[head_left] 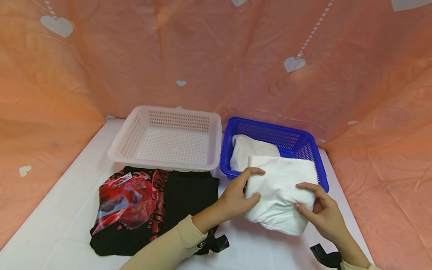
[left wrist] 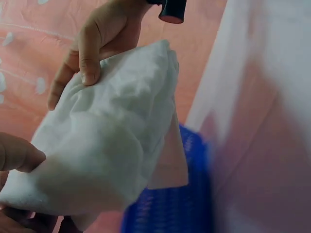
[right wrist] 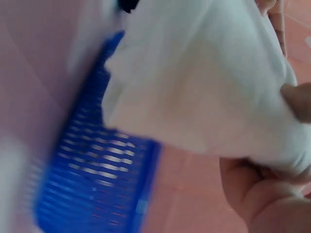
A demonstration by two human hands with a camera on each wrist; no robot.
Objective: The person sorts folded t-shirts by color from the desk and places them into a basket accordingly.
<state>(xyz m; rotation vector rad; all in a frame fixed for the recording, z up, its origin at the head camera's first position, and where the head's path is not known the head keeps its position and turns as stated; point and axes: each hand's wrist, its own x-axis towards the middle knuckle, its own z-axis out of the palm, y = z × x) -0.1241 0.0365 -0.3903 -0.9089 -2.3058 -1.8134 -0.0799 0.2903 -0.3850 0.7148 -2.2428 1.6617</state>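
Cloth, white and folded into a thick, creased bundle, is held up between two hands over the near side of a blue perforated plastic basket. The left hand pinches its 9 o'clock edge, thumb and index finger apart on the near face. The right hand grips its 3 o'clock edge, thumb and index finger in front; the left wrist view shows other fingers of that hand behind the fabric. Whether the bundle touches the basket rim, I cannot tell.

From the bundle, the blue basket spreads toward 12 o'clock, with another white cloth bundle lying inside at 11 o'clock, partly covered by the held one. At 10 o'clock stands a pale plastic mesh basket, just beside the blue one. At 9 o'clock a black garment with a glossy red print lies flat on the white tablecloth; a beige sleeve crosses its near right part. A peach curtain with white hearts hangs behind everything.
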